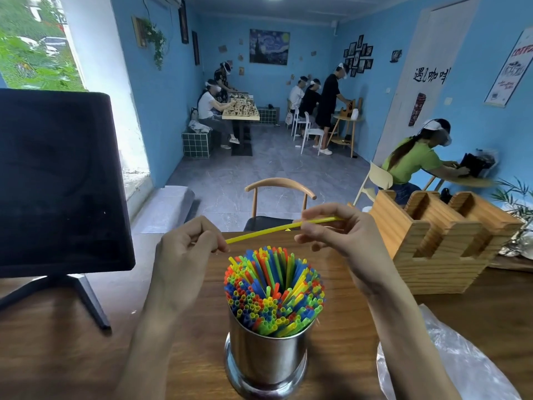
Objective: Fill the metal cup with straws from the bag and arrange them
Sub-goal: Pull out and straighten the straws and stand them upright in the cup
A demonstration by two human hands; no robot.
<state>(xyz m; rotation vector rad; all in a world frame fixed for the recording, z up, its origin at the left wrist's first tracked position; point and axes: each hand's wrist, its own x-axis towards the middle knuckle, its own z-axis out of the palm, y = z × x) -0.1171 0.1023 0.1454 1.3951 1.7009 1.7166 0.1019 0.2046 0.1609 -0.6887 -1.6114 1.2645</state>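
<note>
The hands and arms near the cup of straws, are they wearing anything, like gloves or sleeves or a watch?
No, nothing at all. The left hand and the right hand are bare, with no gloves and no rings that show. Both forearms are bare down to the bottom of the picture, so no sleeves reach this far. No watch or bracelet shows on either wrist. The nails look short and plain.

Surface: dark brown wooden table (pixel 72 350), grain visible.
Centre, near edge: metal cup (pixel 266 362) stood upright on the table, packed with coloured straws (pixel 274 290).
Left: black monitor (pixel 57 180) rested on the table by its splayed stand (pixel 86 295).
Right, far side: slotted wooden box (pixel 438 249) sat on the table.
Right, near corner: clear plastic bag (pixel 450 368) lay crumpled on the table.
</note>
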